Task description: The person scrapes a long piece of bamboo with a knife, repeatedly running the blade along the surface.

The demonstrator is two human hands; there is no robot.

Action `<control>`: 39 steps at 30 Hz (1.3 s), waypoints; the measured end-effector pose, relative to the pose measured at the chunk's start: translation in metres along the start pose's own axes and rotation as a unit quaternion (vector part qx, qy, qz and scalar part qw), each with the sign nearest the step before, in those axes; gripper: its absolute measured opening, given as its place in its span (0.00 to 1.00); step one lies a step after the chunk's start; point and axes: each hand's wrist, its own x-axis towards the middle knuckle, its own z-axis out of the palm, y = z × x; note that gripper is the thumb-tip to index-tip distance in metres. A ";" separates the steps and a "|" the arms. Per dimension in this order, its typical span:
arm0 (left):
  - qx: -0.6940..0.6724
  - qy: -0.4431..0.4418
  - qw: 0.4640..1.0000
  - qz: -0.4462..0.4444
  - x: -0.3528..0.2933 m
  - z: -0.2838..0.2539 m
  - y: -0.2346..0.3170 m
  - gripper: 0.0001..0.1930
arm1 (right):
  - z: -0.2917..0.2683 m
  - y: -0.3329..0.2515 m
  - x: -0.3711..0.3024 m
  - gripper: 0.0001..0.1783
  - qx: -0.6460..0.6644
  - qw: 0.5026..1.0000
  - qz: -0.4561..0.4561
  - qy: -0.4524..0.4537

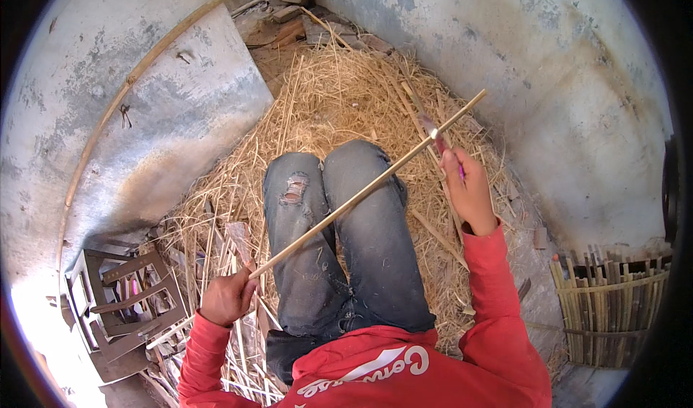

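Note:
A long, thin bamboo stick (368, 189) runs slantwise over my thighs, from the lower left up to the far right. My left hand (227, 297) is closed around its near end, beside my left leg. In my right hand (468, 186) is a knife (429, 123), its reddish-purple handle mostly covered by my fingers. The blade crosses the stick and appears to touch it near its far end; glare blurs the exact contact. Both of my legs in worn jeans (382, 246) lie beneath the stick.
Straw-like shavings (346, 98) cover the floor around my legs. A dark wooden frame (133, 300) stands at the left, and a bundle of upright slats (613, 307) at the right. A long curved pole (130, 82) leans on the left wall; bricks (287, 12) lie in the far corner.

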 end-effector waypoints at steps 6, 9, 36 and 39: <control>0.091 0.022 0.996 0.007 0.004 0.015 -0.010 0.10 | 0.001 0.005 0.030 0.27 -0.102 0.989 -0.008 0.111; 0.109 0.030 0.993 -0.011 0.005 0.018 -0.002 0.10 | 0.016 -0.007 0.013 0.27 -0.113 0.991 -0.003 0.071; 0.153 0.100 0.983 0.016 0.028 0.028 0.025 0.14 | -0.021 0.032 0.037 0.32 -0.122 0.992 0.001 0.040; 0.143 0.099 0.985 0.013 0.035 0.030 0.031 0.14 | -0.025 0.039 0.056 0.33 -0.069 0.996 0.019 0.051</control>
